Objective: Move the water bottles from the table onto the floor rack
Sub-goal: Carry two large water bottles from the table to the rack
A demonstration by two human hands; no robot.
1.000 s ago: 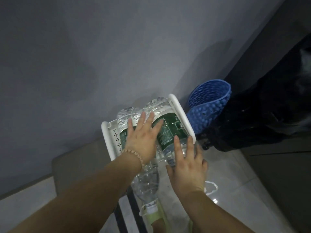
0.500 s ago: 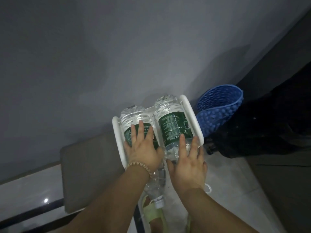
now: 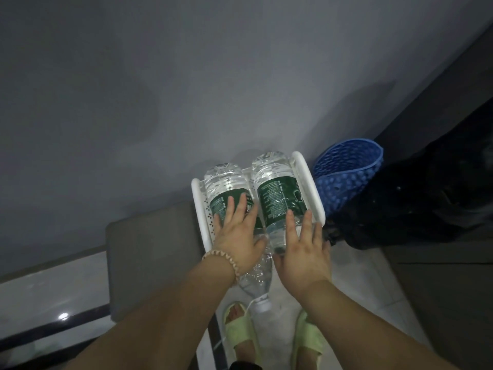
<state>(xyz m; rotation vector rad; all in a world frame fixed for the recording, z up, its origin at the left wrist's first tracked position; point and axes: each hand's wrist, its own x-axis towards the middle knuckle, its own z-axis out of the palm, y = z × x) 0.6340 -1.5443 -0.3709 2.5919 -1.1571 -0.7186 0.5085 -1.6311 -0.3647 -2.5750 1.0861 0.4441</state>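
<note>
Two clear water bottles with dark green labels lie side by side on the white floor rack point(image 3: 309, 182) against the grey wall. My left hand point(image 3: 237, 231) rests flat, fingers straight, on the left bottle point(image 3: 221, 180), whose neck and white cap stick out toward me past the rack's near edge. My right hand point(image 3: 301, 249) lies with straight fingers on the near end of the right bottle point(image 3: 277, 188); that bottle's neck is hidden under the hand.
A blue perforated basket point(image 3: 346, 177) leans just right of the rack, with a dark mass beyond it. A grey mat point(image 3: 149, 257) lies on the floor to the left. My feet in light green slippers point(image 3: 240, 332) stand on pale tiles below the rack.
The view has shifted, so rack and bottles sit farther right. My left hand slid back toward me on the left bottle. Both hands stay flat on the bottles.
</note>
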